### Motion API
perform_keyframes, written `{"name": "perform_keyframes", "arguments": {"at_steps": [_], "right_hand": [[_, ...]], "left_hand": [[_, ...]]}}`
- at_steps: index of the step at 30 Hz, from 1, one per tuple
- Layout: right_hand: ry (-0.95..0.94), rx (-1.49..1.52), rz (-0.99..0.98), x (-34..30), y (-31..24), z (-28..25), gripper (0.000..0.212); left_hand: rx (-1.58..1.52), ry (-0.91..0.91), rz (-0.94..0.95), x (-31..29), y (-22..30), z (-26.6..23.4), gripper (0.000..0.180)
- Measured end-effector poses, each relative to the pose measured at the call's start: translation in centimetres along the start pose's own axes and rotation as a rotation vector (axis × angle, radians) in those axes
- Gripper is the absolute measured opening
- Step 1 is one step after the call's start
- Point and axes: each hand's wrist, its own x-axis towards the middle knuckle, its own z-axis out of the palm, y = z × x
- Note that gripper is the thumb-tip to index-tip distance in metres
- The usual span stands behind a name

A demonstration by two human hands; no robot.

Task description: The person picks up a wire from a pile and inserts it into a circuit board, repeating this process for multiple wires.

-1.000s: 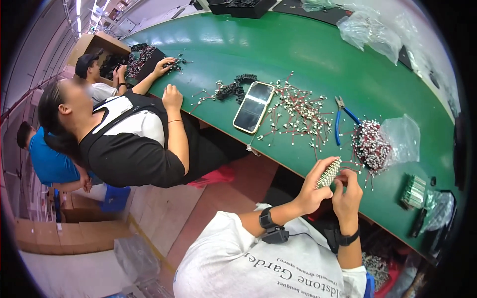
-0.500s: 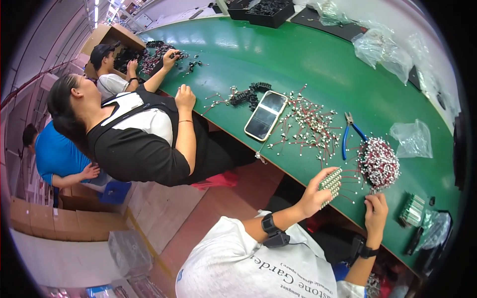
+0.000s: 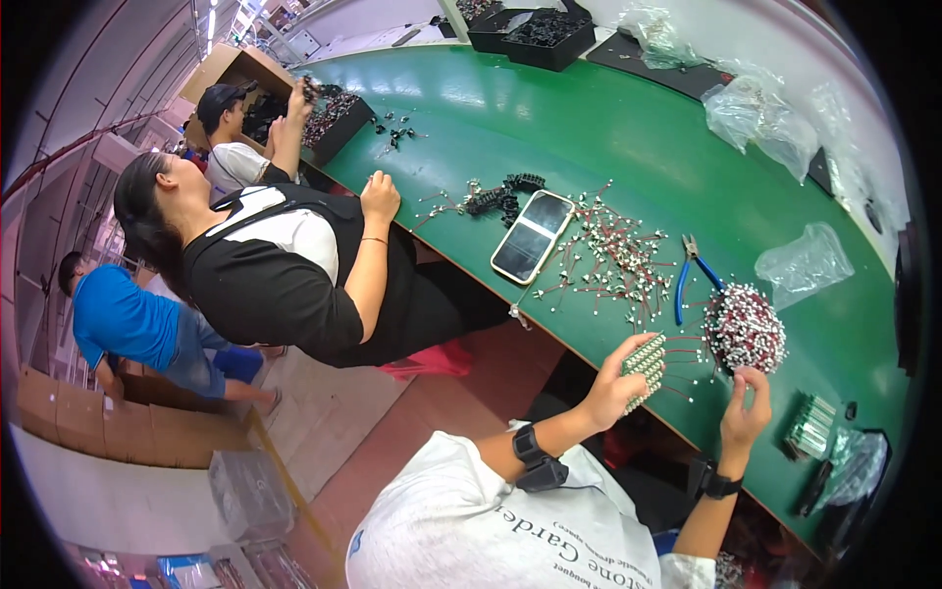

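Note:
Between the fingers of my left hand (image 3: 610, 395) is a panel of small circuit boards (image 3: 645, 369), gripped by its near side. Several red wires with white connector ends (image 3: 687, 355) stick out from its far side toward the right. My right hand (image 3: 746, 412) is at the near edge of a rounded heap of red wires with white connectors (image 3: 746, 329). Its thumb and index finger are curled toward each other at the heap; whatever lies between their tips is too small to make out. Blue-handled pliers (image 3: 684, 280) lie open just beyond the heap.
On the green table (image 3: 471, 108) are loose wires (image 3: 613, 245), a phone (image 3: 533, 236), black connector strips (image 3: 496, 198), a stack of boards (image 3: 811, 426) and plastic bags (image 3: 805, 265). Black trays (image 3: 540, 39) stand at the back. Co-workers (image 3: 280, 265) sit along the left.
My right hand has moved up to the heap's near edge. The left hand still holds the board panel. A co-worker's arm has lifted at the far left, and the person in blue has shifted.

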Motion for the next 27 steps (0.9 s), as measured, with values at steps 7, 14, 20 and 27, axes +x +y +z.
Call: {"name": "perform_keyframes", "arguments": {"at_steps": [7,14,20,27], "right_hand": [[0.079,0.470,0.465,-0.7,1.3,-0.2,0.009],[-0.125,0.432,0.247,2.1,-8.2,-0.4,0.016],[-0.194,0.254,0.186,0.4,-10.1,1.0,0.008],[-0.155,0.210,0.193,-0.5,-9.4,2.7,0.009]], "left_hand": [[-0.163,0.017,-0.006,0.4,0.4,0.3,0.070],[-0.111,0.015,0.005,0.4,1.3,0.2,0.067],[-0.032,0.004,-0.016,0.8,1.4,1.6,0.067],[-0.021,-0.021,0.017,0.2,0.1,1.1,0.068]]}}
